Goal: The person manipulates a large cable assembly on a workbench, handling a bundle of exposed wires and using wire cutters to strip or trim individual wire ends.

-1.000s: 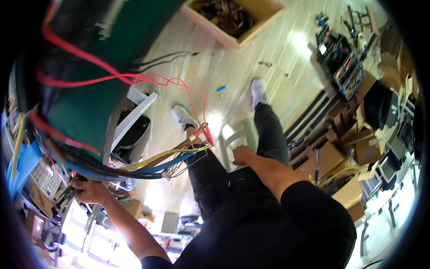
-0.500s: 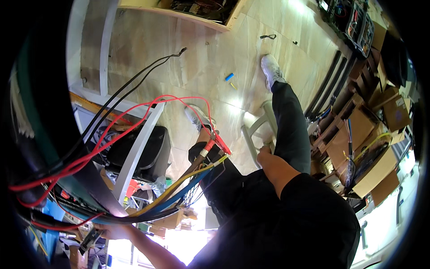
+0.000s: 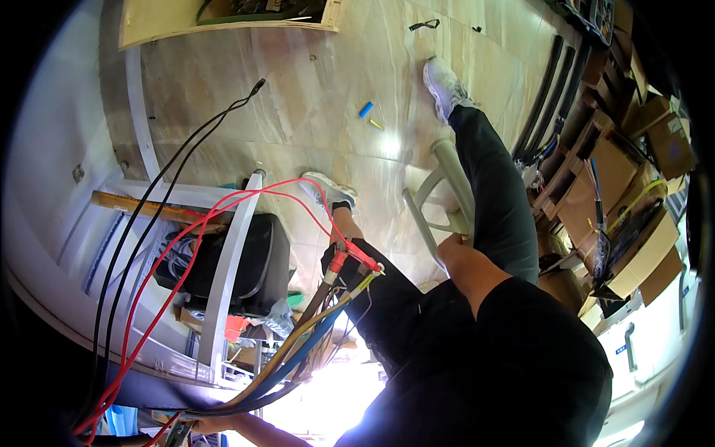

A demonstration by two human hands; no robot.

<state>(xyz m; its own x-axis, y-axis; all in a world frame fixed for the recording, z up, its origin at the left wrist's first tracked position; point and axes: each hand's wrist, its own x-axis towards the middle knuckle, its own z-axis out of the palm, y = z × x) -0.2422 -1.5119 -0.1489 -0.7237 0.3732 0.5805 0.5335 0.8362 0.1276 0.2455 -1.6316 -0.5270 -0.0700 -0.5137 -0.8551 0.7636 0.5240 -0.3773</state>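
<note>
At the lower left edge, my left hand (image 3: pixel 212 425) is closed beside the cable bundle and a dark grey tool (image 3: pixel 179 430). Its fingertips are hidden, so what it holds is unclear. My right hand (image 3: pixel 450 247) grips the edge of a pale plastic stool (image 3: pixel 463 195) beside my right leg. Brown, yellow and blue wires form a thick bundle (image 3: pixel 279 363) that rises toward my left knee. Two red clips (image 3: pixel 350 255) are fastened at its end, one on a brown wire. Thin red test leads (image 3: pixel 173 287) loop back from them to the lower left.
Two black leads (image 3: pixel 160 173) reach over the white table frame (image 3: pixel 228 287). Below it sits a black case (image 3: pixel 257 257). A blue piece (image 3: pixel 366 109) and a small yellow one (image 3: pixel 377 125) lie on the floor. Cardboard boxes (image 3: pixel 592 212) crowd the right; a wooden crate (image 3: pixel 223 33) stands ahead.
My view has shifted, bringing more of the table's white frame into sight. My left hand and the tool appear lower in the picture. My right hand stays on the stool.
</note>
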